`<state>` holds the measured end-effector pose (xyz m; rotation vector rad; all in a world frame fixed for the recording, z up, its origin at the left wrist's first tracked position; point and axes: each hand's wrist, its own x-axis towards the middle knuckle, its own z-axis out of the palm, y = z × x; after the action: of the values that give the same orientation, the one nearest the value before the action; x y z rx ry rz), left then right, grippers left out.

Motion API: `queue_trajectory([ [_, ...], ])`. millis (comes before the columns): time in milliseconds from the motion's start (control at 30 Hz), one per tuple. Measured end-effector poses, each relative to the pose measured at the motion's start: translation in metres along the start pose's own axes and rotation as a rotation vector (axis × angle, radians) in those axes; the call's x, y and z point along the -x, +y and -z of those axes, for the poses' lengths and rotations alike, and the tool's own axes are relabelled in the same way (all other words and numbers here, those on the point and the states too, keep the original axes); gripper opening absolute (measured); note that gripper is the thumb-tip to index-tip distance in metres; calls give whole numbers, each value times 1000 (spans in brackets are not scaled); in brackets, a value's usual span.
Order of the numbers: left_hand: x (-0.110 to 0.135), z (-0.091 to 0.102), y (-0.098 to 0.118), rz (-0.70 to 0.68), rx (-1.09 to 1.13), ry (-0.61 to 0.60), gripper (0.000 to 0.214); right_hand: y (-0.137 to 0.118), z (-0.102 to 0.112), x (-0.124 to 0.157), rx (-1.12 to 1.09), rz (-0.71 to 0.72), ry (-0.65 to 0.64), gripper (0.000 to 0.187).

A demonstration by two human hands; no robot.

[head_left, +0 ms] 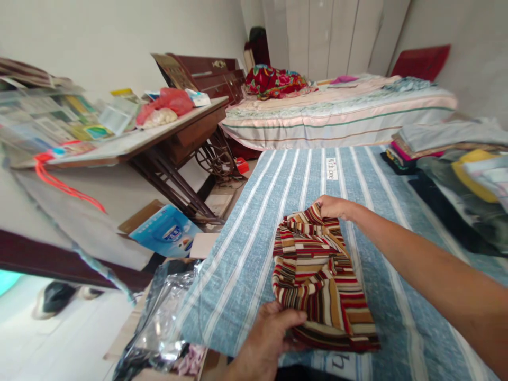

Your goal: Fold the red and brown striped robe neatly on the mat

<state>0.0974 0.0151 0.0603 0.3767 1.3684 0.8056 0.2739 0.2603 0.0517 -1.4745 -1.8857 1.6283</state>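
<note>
A folded garment [317, 270] with red, brown, tan and black stripes lies over a blue and white striped sheet [246, 233]. Its near left corner is pinched by my left hand [270, 333], thumb on top and the other fingers partly hidden under the cloth. At the far edge, my right hand [331, 206] grips the fabric in closed fingers. The cloth is rumpled in the middle, and its near edge looks straighter.
Stacked folded clothes [448, 143] and a dark heap lie on the right. Left of the sheet stand a sewing-machine table [174, 132], a blue box [166, 230] and clear plastic bags [162, 317]. Behind is another bed [337, 119] with a red floral bundle [273, 82].
</note>
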Motion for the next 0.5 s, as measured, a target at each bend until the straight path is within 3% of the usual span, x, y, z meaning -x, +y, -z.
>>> queue_trajectory([
  [100,2,7,33,-114,20,52,21,4,15,26,-112,38,83,20],
  [200,-2,19,87,-229,-125,-8,21,13,24,65,-229,51,175,25],
  [333,-31,31,151,-359,-442,-85,17,46,4,118,-526,-26,369,37],
  [400,-55,32,160,-430,-725,-49,14,68,-17,135,-493,-94,436,36],
  [500,-83,29,142,-592,-1134,240,10,95,-42,150,18,-204,515,25],
])
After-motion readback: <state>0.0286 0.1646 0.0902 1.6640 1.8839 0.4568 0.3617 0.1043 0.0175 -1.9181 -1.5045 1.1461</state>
